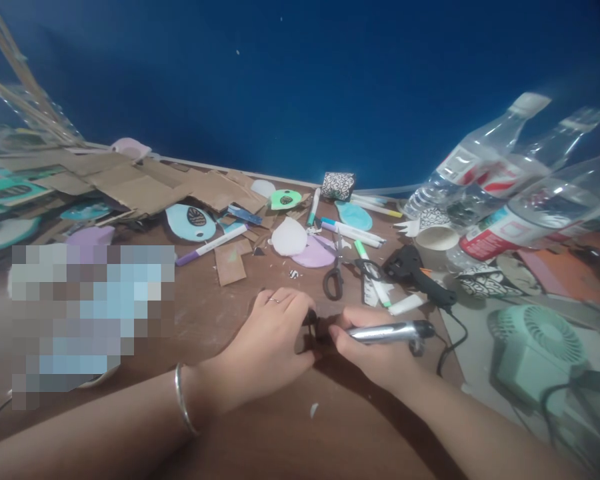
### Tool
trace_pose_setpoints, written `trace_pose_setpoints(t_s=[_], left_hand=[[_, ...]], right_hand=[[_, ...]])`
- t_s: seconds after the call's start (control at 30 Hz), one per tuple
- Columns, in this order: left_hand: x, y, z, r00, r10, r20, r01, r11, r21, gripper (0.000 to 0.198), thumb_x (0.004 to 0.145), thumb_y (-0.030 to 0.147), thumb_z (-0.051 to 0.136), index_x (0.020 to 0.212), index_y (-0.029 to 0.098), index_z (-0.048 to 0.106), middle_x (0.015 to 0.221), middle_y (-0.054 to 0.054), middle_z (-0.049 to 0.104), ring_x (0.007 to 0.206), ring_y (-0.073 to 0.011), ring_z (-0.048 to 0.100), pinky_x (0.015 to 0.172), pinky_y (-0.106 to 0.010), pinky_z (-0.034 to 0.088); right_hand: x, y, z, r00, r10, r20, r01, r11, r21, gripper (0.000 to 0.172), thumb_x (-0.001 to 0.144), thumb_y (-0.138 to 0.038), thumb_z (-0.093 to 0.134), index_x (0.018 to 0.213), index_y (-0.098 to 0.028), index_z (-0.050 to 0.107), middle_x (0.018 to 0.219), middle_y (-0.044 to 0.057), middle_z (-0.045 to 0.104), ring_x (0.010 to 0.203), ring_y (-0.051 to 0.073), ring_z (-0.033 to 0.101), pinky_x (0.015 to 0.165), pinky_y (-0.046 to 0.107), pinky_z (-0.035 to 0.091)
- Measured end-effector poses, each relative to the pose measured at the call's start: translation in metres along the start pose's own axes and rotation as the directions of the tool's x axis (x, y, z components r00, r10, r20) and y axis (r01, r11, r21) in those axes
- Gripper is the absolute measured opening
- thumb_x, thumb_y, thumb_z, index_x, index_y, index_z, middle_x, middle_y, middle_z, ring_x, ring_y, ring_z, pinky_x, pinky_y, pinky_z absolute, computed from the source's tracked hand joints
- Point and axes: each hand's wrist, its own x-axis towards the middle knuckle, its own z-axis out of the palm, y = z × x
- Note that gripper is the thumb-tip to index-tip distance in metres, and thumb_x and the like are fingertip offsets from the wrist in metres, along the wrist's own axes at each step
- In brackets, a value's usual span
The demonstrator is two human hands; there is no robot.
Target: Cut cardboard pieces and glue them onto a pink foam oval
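My left hand (pixel 280 327), with a ring and a bangle on it, is closed over the table. Its thumb and fingers pinch a small black piece (pixel 309 318), mostly hidden by the fingers. Right beside it, my right hand (pixel 370 350) grips a silver marker pen (pixel 385 332). The pen's black end points right, and its other end is hidden in my fingers. Just beyond my hands lie black-handled scissors (pixel 333 283) and a green-capped marker (pixel 373 273). A tiny black-and-white patterned scrap (pixel 293 274) lies ahead of my left hand.
A black glue gun (pixel 420 273), a paper cup (pixel 437 235) and plastic bottles (pixel 495 223) stand or lie at right, near a green fan (pixel 543 353). Cardboard pieces (pixel 145 183) pile up at back left. A blue eye-patterned cutout (pixel 190 223) and purple cutout (pixel 320 252) lie ahead.
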Motion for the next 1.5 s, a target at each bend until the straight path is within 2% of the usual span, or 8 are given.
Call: trace_pose_setpoints(t_s=[0.37,0.43,0.53,0.57,0.7,0.77,1.1,1.5], left_hand=[[0.0003,0.0000,-0.0011,1.000,-0.004,0.018,0.004,1.000,-0.005,0.027,0.065,0.027,0.063,0.085,0.021,0.046,0.090,-0.002,0.055,0.090,-0.0226,0.047,0.078,-0.037,0.031],[-0.0001,-0.0006,-0.0008,1.000,0.002,0.020,-0.002,1.000,-0.010,0.030,0.064,0.026,0.064,0.086,0.021,0.045,0.091,-0.002,0.055,0.091,-0.0227,0.047,0.078,-0.037,0.030],[-0.0006,-0.0008,-0.0008,1.000,0.013,0.024,-0.012,1.000,-0.018,0.032,0.064,0.027,0.065,0.088,0.021,0.045,0.093,-0.002,0.056,0.093,-0.0227,0.047,0.079,-0.037,0.030],[-0.0006,-0.0007,-0.0010,1.000,0.015,0.026,-0.014,1.000,-0.019,0.031,0.065,0.027,0.065,0.089,0.021,0.045,0.094,-0.002,0.056,0.093,-0.0226,0.047,0.079,-0.038,0.030],[0.0001,-0.0003,-0.0024,0.999,0.016,0.028,-0.015,1.000,-0.019,0.029,0.066,0.027,0.063,0.088,0.021,0.046,0.092,-0.001,0.056,0.092,-0.0220,0.047,0.079,-0.037,0.030],[0.0005,-0.0004,-0.0028,1.000,0.019,0.025,-0.019,1.000,-0.022,0.029,0.066,0.027,0.064,0.088,0.021,0.046,0.091,-0.001,0.056,0.092,-0.0220,0.048,0.079,-0.037,0.030],[-0.0008,0.0005,-0.0014,1.000,0.024,0.013,-0.024,1.000,0.003,0.026,0.069,0.028,0.061,0.089,0.021,0.046,0.090,-0.002,0.056,0.089,-0.0224,0.048,0.077,-0.038,0.031],[-0.0008,-0.0001,-0.0016,0.999,0.035,-0.001,-0.035,0.999,-0.010,0.027,0.068,0.029,0.062,0.088,0.021,0.046,0.091,-0.001,0.057,0.090,-0.0215,0.048,0.078,-0.037,0.030]], right_hand=[[-0.0001,0.0001,0.0013,0.998,0.063,-0.010,-0.062,0.998,0.028,0.029,0.069,-0.020,0.049,0.046,-0.018,0.033,0.043,-0.006,0.032,0.043,0.007,0.029,0.040,0.020,0.022],[-0.0004,0.0013,0.0012,0.990,0.094,-0.108,-0.084,0.992,0.089,0.029,0.069,-0.020,0.047,0.045,-0.019,0.030,0.042,-0.006,0.029,0.042,0.007,0.028,0.040,0.020,0.022],[0.0001,0.0036,-0.0005,0.925,0.180,-0.335,-0.114,0.972,0.207,0.029,0.072,-0.021,0.044,0.046,-0.020,0.031,0.042,-0.006,0.030,0.042,0.008,0.032,0.042,0.020,0.027],[0.0008,0.0039,-0.0013,0.916,0.192,-0.353,-0.123,0.970,0.210,0.029,0.074,-0.022,0.045,0.047,-0.019,0.033,0.042,-0.006,0.032,0.043,0.008,0.034,0.043,0.020,0.028],[0.0042,0.0018,-0.0032,0.974,0.140,-0.179,-0.121,0.987,0.108,0.031,0.077,-0.030,0.052,0.051,-0.019,0.038,0.045,-0.006,0.035,0.046,0.008,0.032,0.042,0.020,0.026],[0.0052,0.0005,-0.0033,0.981,0.126,-0.145,-0.113,0.989,0.091,0.034,0.077,-0.032,0.053,0.052,-0.018,0.036,0.045,-0.006,0.034,0.046,0.008,0.030,0.042,0.020,0.024],[0.0042,0.0022,-0.0019,0.983,0.137,-0.121,-0.134,0.990,0.033,0.032,0.079,-0.033,0.053,0.053,-0.018,0.041,0.046,-0.006,0.037,0.047,0.008,0.033,0.043,0.019,0.026],[0.0041,0.0025,-0.0007,0.978,0.085,-0.188,-0.102,0.992,-0.081,0.035,0.078,-0.029,0.052,0.051,-0.018,0.032,0.046,-0.007,0.030,0.046,0.007,0.030,0.043,0.019,0.023]])
